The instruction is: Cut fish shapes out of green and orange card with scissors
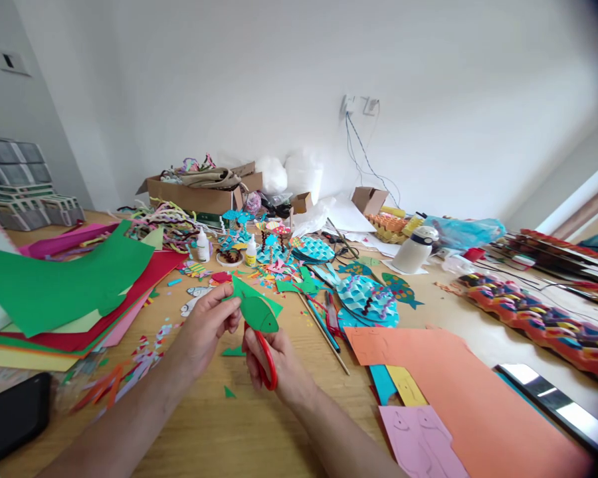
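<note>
Pinched in my left hand [213, 320] is a piece of green paper [258, 313] with a fish shape and a dark eye dot on it. My right hand [282, 365] grips a pair of red-handled scissors [268, 364] just below the paper; the blades are hidden behind the paper and fingers. Part of the fish outline is cut, with a green strip standing off along its upper right edge. Small green offcuts [230, 392] lie on the wooden table [199, 425] beneath my hands.
To the left lie stacked coloured sheets [74, 285] and a black phone [14, 418]. Orange paper [428, 372] and pink paper [421, 441] with drawings lie right. A pencil [329, 338], glue bottles [202, 245], paper scraps and a blue scaled craft piece [366, 299] sit farther back, before a cardboard box [194, 199].
</note>
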`<state>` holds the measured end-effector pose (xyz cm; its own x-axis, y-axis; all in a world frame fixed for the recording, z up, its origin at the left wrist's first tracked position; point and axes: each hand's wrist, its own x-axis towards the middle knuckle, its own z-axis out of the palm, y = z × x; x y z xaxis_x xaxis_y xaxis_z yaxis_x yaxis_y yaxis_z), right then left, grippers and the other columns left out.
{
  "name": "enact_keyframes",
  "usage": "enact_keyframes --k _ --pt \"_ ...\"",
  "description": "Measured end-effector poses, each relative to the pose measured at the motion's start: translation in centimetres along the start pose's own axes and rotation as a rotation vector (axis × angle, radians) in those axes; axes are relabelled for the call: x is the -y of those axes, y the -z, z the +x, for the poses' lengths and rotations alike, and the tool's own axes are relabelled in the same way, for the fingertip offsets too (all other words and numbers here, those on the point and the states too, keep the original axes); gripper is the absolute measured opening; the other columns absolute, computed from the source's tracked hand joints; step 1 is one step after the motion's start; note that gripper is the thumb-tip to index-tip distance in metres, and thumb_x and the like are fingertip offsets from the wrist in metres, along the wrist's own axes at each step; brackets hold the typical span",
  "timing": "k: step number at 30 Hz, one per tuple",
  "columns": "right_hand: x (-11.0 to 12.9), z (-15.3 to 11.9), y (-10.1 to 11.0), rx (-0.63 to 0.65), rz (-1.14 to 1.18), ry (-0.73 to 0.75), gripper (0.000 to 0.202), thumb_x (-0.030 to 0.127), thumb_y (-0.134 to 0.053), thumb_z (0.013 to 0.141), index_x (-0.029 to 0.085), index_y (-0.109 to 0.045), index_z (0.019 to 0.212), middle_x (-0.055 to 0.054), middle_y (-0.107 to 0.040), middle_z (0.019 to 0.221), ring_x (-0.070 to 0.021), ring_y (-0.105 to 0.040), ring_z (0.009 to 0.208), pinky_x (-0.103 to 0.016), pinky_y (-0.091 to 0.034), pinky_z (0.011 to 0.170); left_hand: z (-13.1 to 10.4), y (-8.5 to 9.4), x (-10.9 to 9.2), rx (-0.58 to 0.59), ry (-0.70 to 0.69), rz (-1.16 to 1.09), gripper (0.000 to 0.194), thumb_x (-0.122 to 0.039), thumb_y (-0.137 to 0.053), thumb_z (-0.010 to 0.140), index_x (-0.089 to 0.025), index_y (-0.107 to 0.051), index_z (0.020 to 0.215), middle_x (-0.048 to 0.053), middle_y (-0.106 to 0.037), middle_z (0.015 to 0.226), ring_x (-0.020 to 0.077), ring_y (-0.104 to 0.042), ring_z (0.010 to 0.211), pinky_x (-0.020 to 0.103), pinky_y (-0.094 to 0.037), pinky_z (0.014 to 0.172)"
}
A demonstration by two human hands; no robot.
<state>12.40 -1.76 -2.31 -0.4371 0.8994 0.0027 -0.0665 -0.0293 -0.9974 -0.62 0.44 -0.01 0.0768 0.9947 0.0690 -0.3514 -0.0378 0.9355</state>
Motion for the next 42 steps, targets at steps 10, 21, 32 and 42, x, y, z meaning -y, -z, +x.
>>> enact_keyframes --k 10,21,32,42 --pt "-1.0 0.2 0.5 0.044 0.083 0.042 0.05 0.066 -0.053 0.071 0.016 -0.049 0.069 0.008 -0.045 0.039 -0.005 -0.038 0.03 -0.016 -0.027 0.032 0.1 0.2 0.0 0.014 -0.013 0.015 0.013 -0.024 -0.063 0.069 -0.018 -0.053 0.064 -0.008 -0.049 0.05 0.0064 -0.042 0.048 0.019 -0.035 0.049" --pt "-0.2 0.1 0.3 0.045 0.034 0.045 0.053 0.07 -0.051 0.07 0.019 -0.043 0.062 0.008 -0.041 0.035 -0.0045 -0.034 0.028 -0.016 -0.023 0.03 0.1 0.5 0.1 0.04 -0.001 -0.014 0.012 -0.022 -0.063 0.07 -0.019 -0.053 0.066 -0.008 -0.049 0.05 0.0063 -0.042 0.048 0.019 -0.035 0.049" --pt "0.2 0.0 0.0 0.021 0.056 0.008 0.054 0.071 -0.054 0.066 0.018 -0.043 0.063 0.01 -0.039 0.034 -0.0039 -0.032 0.027 -0.015 -0.022 0.028 0.1 0.3 0.1 0.044 -0.009 -0.028 0.01 -0.023 -0.063 0.07 -0.018 -0.055 0.066 -0.007 -0.049 0.051 0.0065 -0.042 0.048 0.019 -0.036 0.048" --pt "-0.4 0.2 0.0 0.013 0.046 0.02 0.053 0.071 -0.05 0.069 0.018 -0.044 0.063 0.009 -0.04 0.033 -0.0041 -0.032 0.026 -0.015 -0.022 0.028 0.2 0.3 0.3 0.041 -0.006 -0.058 0.013 -0.023 -0.065 0.069 -0.018 -0.054 0.066 -0.007 -0.05 0.052 0.0068 -0.043 0.049 0.019 -0.036 0.05"
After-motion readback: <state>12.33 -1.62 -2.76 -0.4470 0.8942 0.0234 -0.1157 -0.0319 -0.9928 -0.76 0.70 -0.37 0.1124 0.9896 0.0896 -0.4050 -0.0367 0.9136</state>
